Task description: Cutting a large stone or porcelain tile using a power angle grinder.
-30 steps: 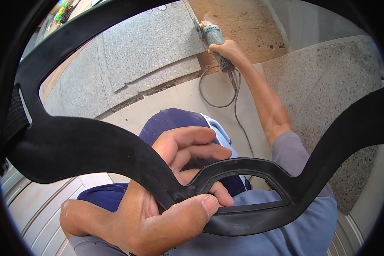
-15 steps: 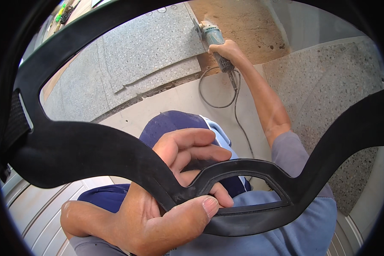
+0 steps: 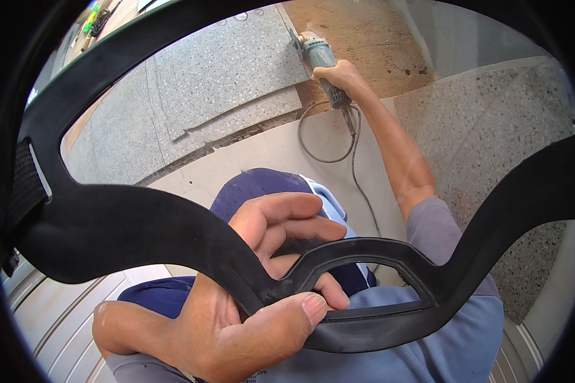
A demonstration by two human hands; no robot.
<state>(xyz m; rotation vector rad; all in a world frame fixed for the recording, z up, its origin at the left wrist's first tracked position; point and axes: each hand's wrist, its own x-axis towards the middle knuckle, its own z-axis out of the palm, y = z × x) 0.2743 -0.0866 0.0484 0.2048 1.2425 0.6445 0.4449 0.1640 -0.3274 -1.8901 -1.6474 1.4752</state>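
My right hand [image 3: 343, 78] is closed around the body of a teal and black angle grinder [image 3: 321, 56]. Its disc [image 3: 295, 43] stands upright against the right edge of a grey speckled slab [image 3: 230, 70]. Close to the camera, my left hand [image 3: 236, 332] grips the lower middle of a black face-mask frame [image 3: 128, 223], with the thumb in front and curled fingers behind. That frame hides part of the palm. Whether the disc is spinning cannot be made out.
A dark cord [image 3: 331, 161] loops from the grinder toward my knee [image 3: 255, 185]. Right of the slab lies brown, rough ground [image 3: 377, 51]. Another speckled slab [image 3: 485, 121] is at the right. Green and black items [image 3: 97, 22] lie far left.
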